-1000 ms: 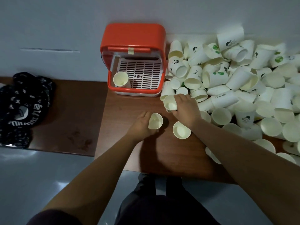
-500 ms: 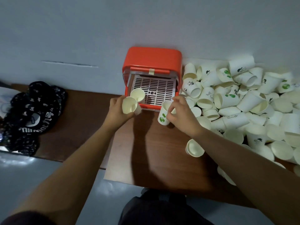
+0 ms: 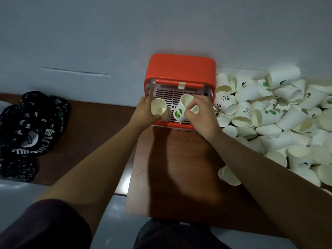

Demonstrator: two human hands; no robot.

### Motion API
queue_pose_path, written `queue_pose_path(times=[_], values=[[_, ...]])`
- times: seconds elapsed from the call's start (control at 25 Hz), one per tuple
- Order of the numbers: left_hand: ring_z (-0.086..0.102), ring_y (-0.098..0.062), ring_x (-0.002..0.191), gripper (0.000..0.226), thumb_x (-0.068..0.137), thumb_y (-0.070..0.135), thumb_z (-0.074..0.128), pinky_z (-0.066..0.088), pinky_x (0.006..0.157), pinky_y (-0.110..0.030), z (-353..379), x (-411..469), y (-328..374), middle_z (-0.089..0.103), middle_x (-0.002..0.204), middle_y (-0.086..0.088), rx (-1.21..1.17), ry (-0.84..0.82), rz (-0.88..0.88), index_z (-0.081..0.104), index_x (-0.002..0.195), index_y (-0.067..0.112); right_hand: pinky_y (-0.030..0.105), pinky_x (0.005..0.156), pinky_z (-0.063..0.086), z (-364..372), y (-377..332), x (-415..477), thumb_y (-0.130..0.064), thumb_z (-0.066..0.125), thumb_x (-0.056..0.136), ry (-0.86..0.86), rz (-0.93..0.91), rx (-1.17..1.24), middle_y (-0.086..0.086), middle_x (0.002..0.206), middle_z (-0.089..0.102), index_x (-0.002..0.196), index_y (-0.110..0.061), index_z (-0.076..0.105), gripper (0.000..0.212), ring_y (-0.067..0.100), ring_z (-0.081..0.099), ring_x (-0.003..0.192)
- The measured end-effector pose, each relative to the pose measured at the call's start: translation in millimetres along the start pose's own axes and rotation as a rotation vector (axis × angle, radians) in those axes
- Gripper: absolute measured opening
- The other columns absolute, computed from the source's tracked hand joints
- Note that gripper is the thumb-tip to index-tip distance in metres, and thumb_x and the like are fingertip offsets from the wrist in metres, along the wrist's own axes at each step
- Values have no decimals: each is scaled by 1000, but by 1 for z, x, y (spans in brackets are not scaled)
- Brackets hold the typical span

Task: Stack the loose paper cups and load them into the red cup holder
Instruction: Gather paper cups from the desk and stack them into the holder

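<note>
Over red cup holder (image 3: 179, 69), both hands (image 3: 143, 112) (image 3: 201, 114) grip paper cups (image 3: 159, 108).

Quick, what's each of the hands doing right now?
Left hand: closed around a plain paper cup.
Right hand: closed on a cup with green print.

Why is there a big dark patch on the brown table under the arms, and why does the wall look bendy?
Head view: the dark patch is the arms' shadow on the table, since the light comes from above. The wide-angle lens curves the wall. The room is dim, and the left hand looks slightly blurred.
</note>
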State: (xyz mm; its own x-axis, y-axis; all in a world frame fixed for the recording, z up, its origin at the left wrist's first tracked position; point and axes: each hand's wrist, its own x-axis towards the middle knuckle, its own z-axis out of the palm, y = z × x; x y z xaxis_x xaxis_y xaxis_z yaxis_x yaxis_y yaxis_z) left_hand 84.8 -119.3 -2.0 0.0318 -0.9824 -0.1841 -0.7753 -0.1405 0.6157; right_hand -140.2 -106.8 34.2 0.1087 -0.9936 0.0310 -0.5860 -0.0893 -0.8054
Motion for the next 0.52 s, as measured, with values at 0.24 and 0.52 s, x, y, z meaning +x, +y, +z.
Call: queue_pose_path(times=[0.24, 0.52], values=[[46, -37, 125, 80, 69, 40, 87, 43, 105, -51, 27, 20, -21, 47, 137, -17, 92, -99, 80, 52, 136, 12, 12, 86, 39, 20, -1, 11, -15, 67, 80, 76, -4, 69, -2, 111, 53, 84, -14, 63, 6, -2, 49, 102], [57, -23, 118, 69, 80, 25, 78, 52, 97, -35, 19, 29, -51, 54, 134, -5, -84, -195, 89, 47, 141, 18, 26, 95, 41, 65, -12, 28, -18, 70, 82, -23, -16, -4, 3, 125, 52, 127, -11, 52, 48, 15, 48, 115]])
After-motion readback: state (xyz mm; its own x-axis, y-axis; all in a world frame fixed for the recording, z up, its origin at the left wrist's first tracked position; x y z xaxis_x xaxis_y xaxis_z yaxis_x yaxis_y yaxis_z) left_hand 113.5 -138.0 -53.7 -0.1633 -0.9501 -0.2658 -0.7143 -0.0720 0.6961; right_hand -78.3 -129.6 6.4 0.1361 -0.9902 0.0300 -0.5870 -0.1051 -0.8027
